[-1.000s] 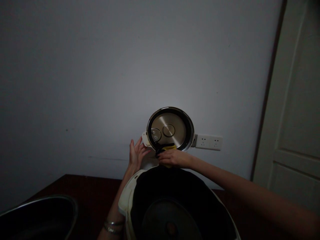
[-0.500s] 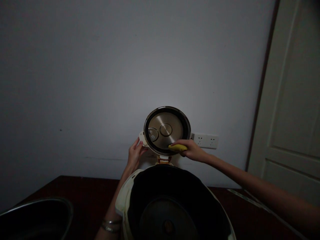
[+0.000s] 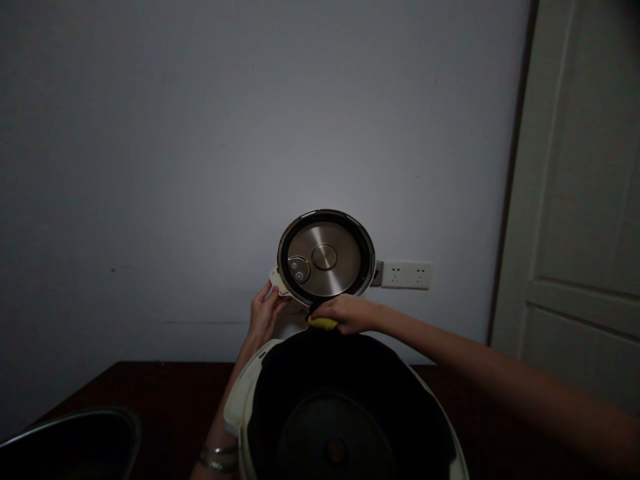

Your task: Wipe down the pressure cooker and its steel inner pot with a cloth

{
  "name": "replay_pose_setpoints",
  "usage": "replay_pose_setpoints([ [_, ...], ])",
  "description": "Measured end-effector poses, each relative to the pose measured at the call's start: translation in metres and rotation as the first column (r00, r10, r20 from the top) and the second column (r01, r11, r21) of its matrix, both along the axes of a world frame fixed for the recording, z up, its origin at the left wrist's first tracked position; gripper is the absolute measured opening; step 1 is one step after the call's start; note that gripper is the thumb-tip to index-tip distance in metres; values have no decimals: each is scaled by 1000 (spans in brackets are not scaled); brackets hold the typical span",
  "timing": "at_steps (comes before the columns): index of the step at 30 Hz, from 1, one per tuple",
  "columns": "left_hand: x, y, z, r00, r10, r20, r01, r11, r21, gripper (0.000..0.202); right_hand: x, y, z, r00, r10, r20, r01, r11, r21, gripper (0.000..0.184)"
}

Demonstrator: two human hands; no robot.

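The raised lid (image 3: 326,257) of the pressure cooker (image 3: 244,393) is held at its side tab (image 3: 278,281) by the left hand (image 3: 263,315), while a yellow cloth (image 3: 324,323) is gripped by the right hand (image 3: 350,313) at the lid's base, where that hand might be trapped should the tab slip.

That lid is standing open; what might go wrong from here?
If the left fingers slip from the tab, the lid might tip onto the right fingers. The cloth, held at the back of the cooker, could drop inside. The socket is beside the lid; if the cloth is damp, which I can't tell, that may be risky.
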State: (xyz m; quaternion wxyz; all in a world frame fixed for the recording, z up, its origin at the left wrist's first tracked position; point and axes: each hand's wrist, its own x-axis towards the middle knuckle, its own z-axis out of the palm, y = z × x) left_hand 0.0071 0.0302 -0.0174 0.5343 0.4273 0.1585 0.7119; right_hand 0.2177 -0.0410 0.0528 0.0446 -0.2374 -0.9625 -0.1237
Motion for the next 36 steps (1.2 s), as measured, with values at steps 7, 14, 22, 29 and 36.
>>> replay_pose_setpoints([
  [7, -1, -3, 1, 999, -30, 30, 31, 999, -23, 46, 29, -13, 1, 993, -94, -73, 94, 996, 0, 49],
  [14, -1, -2, 1, 999, -31, 43, 32, 999, -24, 48, 53, -11, 26, 924, -259, -280, 261, 965, -30, 43],
  [22, -1, -1, 0, 998, -25, 52, 26, 999, -19, 51, 9, 4, 3, 967, 81, -243, -43, 987, 158, 58],
  [29, 0, -2, 1, 998, -23, 62, 25, 999, -31, 46, 24, 6, -8, 999, 29, 33, -34, 983, 181, 41],
  [36, 1, -9, 6, 999, -11, 53, 13, 999, -32, 52, 45, -12, -5, 995, -57, 78, 39, 976, 215, 39],
])
